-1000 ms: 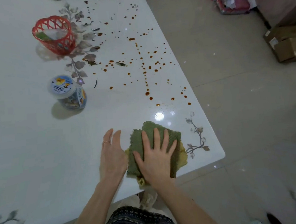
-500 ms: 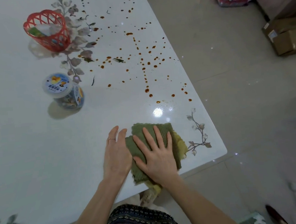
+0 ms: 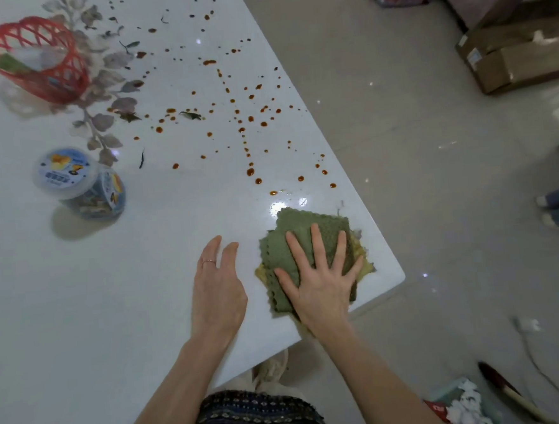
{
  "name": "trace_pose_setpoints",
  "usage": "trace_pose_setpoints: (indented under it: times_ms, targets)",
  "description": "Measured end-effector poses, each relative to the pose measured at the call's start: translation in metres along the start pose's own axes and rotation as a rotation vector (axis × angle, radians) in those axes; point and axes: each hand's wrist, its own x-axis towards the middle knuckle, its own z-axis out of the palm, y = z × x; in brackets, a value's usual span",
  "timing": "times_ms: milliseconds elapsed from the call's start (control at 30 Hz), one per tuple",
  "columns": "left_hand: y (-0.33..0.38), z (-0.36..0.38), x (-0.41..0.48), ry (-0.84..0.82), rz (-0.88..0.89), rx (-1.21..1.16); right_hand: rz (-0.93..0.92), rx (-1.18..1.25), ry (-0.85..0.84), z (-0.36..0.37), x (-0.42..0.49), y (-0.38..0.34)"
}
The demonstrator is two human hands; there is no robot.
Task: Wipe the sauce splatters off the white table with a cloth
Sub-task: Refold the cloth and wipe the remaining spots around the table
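Slid rightward, the cloth (image 3: 310, 239) hides the corner motif under the flat, splayed right hand (image 3: 319, 275); left hand (image 3: 217, 282) open.

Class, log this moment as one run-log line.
right hand flat on green cloth | left hand beside, off cloth | sauce splatters unwiped

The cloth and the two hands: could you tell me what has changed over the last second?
The right hand slid the green cloth rightward toward the table's corner, opening a gap from the left hand. The sauce splatters remain unwiped; jar and red basket stayed put.
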Motion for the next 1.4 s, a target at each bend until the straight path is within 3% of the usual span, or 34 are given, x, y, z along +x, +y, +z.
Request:
trace_pose_setpoints:
  times_ms: [167,367,500,767,1233,1400]
  targets:
    - [0.002,-0.002,0.009,0.007,0.021,0.0,0.238,0.033,0.015,0.0,0.012,0.016]
    - [0.01,-0.004,0.013,-0.002,0.03,-0.01,0.268,0.015,0.029,-0.002,0.007,0.03]
    - [0.011,0.001,0.009,-0.022,0.013,0.01,0.288,-0.001,-0.065,-0.011,0.036,0.057]
    - [0.04,0.025,-0.003,-0.008,-0.004,0.065,0.182,-0.02,-0.083,-0.02,0.016,0.086]
    - [0.105,0.07,-0.026,0.141,-0.332,0.028,-0.287,0.046,-0.06,-0.021,0.046,0.149]
    - [0.107,0.083,-0.038,0.125,-0.356,0.111,-0.264,0.049,-0.017,-0.019,0.058,0.141]
